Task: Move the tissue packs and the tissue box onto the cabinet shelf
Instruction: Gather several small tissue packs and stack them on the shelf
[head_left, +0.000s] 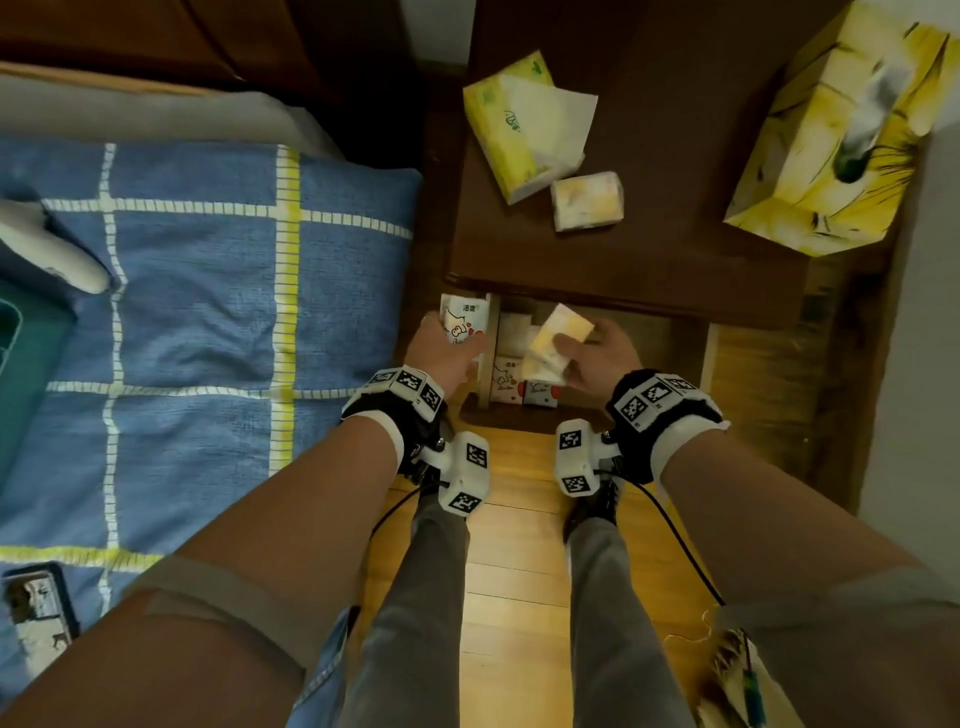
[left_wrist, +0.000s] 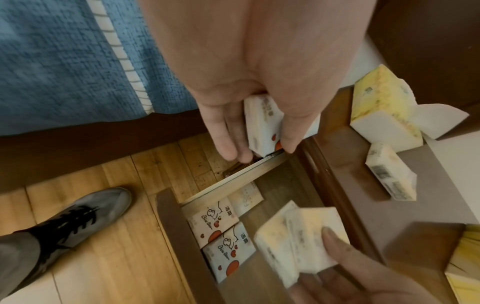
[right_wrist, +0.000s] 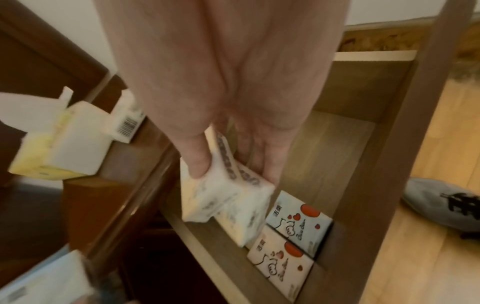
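Both forearms were extended over the drawer; soft, light tissue packs, best pinched across their flat faces, were held by left hand and right hand

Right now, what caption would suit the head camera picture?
Left hand holds a heart-print tissue pack, right hand yellow packs, above an open drawer.

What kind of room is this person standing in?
Probably a bedroom. A bed with a blue checked blanket stands right beside a dark wooden bedside cabinet, whose open drawer holds tissue packs.
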